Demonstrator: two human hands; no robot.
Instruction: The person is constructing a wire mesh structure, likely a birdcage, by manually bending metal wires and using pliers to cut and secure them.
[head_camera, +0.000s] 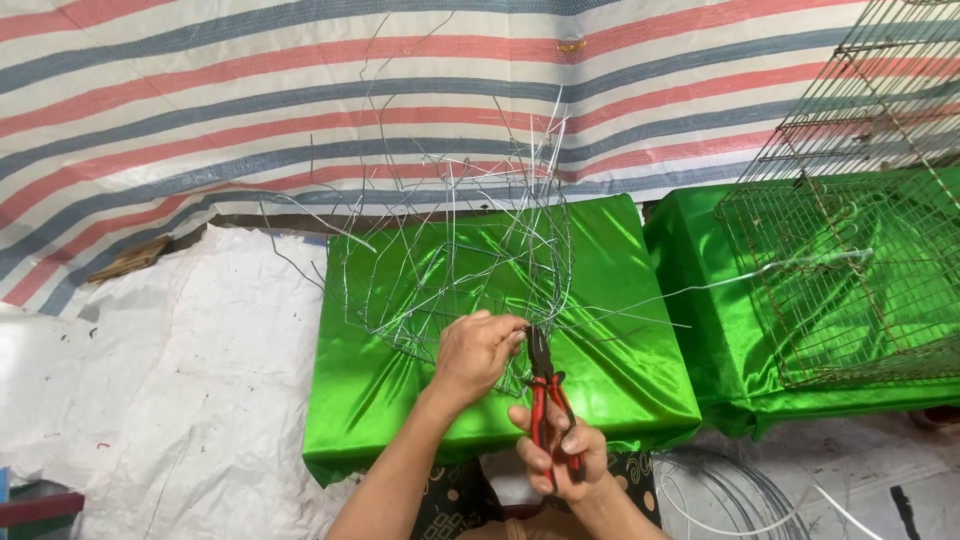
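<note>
With our left hand (478, 350) pinching the wire frame (455, 265) and our right hand (560, 452) squeezing the red-handled pliers (546, 390), loose wire ends could spring back and jab us.

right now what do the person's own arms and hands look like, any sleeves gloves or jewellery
Both arms are bare up to the frame's bottom edge, with no sleeve in view. The left hand and right hand wear no gloves. No ring, watch or bracelet shows. The fingernails look short and plain.
</note>
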